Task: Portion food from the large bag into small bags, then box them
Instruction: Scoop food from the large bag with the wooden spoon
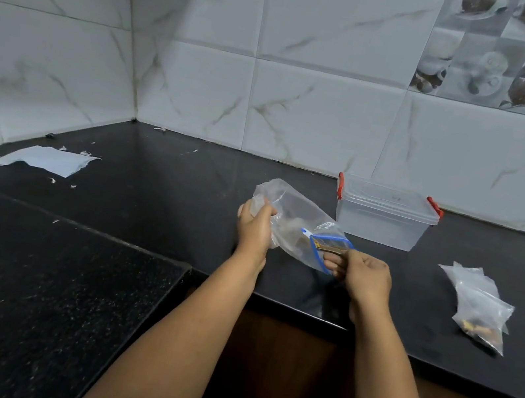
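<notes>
**Black counter, one bag held between two hands**

Black stone makes up the counter (149, 200), which runs along a wall of white marbled tiles (320, 114) and turns a corner at the left. A clear plastic box (384, 219) with red clips and its lid on stands on the counter near the back wall, just behind and to the right of the hands. Off to the left, well apart from everything else, lies a torn sheet of pale paper (47, 160) with a few small scraps around it.

Both hands hold a clear zip bag (297, 229) with a blue seal strip, lifted a little above the counter and lying slanted between them. The left hand (254, 228) grips the crumpled closed end of the bag, fingers curled around the plastic. The right hand (364, 278) pinches the blue-edged mouth of the bag between thumb and fingers. Some brownish food shows dimly through the plastic near the mouth; what it is cannot be told.

To the right, apart from the hands, small clear bags (479, 304) lie in a loose pile on the counter, the nearest one with a little brown and yellow food in its lower corner.
</notes>
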